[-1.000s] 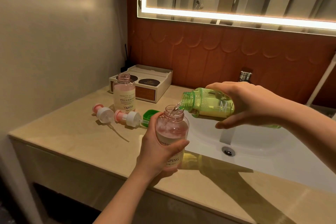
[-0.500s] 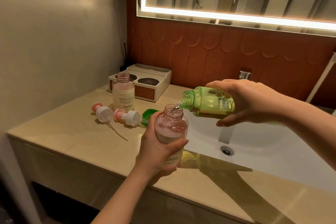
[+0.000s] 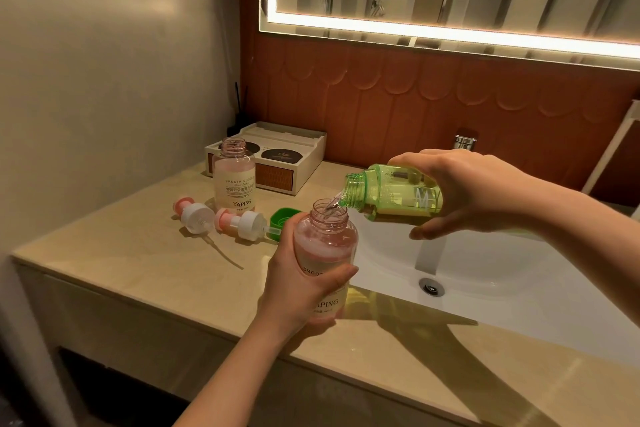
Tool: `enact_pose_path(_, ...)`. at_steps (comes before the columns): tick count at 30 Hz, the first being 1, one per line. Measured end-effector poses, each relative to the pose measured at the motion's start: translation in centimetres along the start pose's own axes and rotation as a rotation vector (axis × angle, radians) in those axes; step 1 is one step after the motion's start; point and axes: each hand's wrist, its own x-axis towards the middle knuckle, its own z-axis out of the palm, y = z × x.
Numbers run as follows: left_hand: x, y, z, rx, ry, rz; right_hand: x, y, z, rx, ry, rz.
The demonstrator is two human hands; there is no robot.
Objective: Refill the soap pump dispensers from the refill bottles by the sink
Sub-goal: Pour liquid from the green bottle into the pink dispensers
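My left hand [image 3: 298, 284] grips a pink dispenser bottle [image 3: 327, 246] with its neck open, held upright over the counter's front edge. My right hand [image 3: 464, 192] holds a green refill bottle [image 3: 391, 196] tipped on its side, mouth just above the pink bottle's neck. A thin clear stream runs from it into the pink bottle, which shows foam on top of the liquid. A second open pink dispenser bottle [image 3: 234, 180] stands further back. Two pump heads [image 3: 194, 215] [image 3: 242, 222] lie on the counter beside a green cap [image 3: 281, 218].
A white sink basin [image 3: 491, 263] with a drain lies to the right, a chrome tap [image 3: 465, 141] behind it. A white amenity box [image 3: 277, 163] sits at the back left. The beige counter [image 3: 121, 253] meets a wall on the left.
The pour goes on. Both hands and bottles have drifted very slightly, and the liquid and foam in the pink bottle stand a bit higher.
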Motion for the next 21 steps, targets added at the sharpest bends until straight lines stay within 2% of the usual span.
enact_pose_path(13,0.0,-0.2,-0.1,-0.008,-0.003,0.018,0.2,0.1,0.3,-0.004,0.006,0.004)
enact_pose_path(21,0.0,-0.1,0.0,-0.004,-0.002,0.016,0.4,0.8,1.3,0.171,0.011,-0.018)
